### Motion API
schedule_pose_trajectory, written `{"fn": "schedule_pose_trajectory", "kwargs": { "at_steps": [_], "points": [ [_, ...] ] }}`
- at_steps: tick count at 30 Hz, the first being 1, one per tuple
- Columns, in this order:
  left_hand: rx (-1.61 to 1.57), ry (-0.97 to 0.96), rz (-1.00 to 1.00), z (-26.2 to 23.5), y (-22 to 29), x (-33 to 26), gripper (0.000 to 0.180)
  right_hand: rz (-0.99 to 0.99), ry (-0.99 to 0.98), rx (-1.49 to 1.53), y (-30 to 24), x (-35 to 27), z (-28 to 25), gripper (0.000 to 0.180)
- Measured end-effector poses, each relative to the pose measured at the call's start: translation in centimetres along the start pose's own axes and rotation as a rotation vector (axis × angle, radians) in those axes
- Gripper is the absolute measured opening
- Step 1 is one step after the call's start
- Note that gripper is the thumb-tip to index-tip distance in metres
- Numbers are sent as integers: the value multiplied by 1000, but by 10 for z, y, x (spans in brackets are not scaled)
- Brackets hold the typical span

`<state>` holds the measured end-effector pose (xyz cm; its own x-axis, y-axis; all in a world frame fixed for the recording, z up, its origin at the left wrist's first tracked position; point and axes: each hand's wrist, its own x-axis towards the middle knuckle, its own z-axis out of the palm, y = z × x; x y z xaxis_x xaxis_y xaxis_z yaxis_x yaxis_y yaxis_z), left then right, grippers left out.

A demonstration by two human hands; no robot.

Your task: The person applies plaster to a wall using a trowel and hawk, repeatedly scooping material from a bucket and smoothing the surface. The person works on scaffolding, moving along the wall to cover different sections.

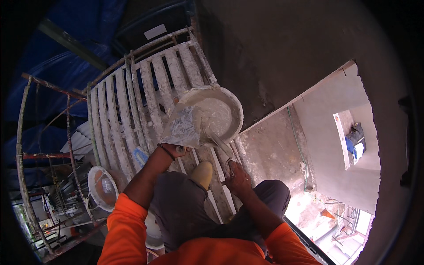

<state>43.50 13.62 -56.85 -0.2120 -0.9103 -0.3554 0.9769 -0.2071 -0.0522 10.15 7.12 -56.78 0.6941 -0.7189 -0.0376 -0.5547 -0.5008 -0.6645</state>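
Observation:
A round tub [241, 115] of wet, pale grey plaster [221, 112] stands on the slatted platform in front of me. My left hand [174, 150] is closed on the near edge of a flat plasterer's hawk [181, 128], which is tilted over the tub's left side and smeared with plaster. My right hand [238, 177] grips a plaster-coated trowel [222, 145]. The trowel reaches up and left to the tub's near rim, its far end against the plaster near the hawk. Plaster marks the fingers of the right hand.
The scaffold platform [119, 128] has gaps between its slats. My boot [202, 174] rests on it. A second bucket [103, 187] is at lower left, beside scaffold poles [22, 128]. A dark plastered wall [287, 48] rises ahead and right; an opening drops to a lower level.

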Motion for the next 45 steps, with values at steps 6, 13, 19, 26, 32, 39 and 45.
{"fn": "schedule_pose_trajectory", "kwargs": {
  "at_steps": [6,13,19,26,32,39,45],
  "points": [
    [15,13,-31,-14,-4,7,48,-274,-96,101,1,-2,-32,47],
    [7,2,-80,-17,-7,12,48,-69,-13,-62,13,87,18,57],
    [119,113,-69,-29,-1,14,44,-152,-70,80,-9,59,-26,56],
    [215,302,-90,-36,0,16,36,-318,-116,20,-34,56,-11,61],
    [228,158,44,-12,4,-1,40,70,-404,-279,-3,135,-18,67],
    [557,468,748,43,3,-26,29,25,-456,-563,-11,185,-31,57],
    [670,549,947,35,-3,-33,27,210,-556,-241,-3,216,22,39]
  ]
}}
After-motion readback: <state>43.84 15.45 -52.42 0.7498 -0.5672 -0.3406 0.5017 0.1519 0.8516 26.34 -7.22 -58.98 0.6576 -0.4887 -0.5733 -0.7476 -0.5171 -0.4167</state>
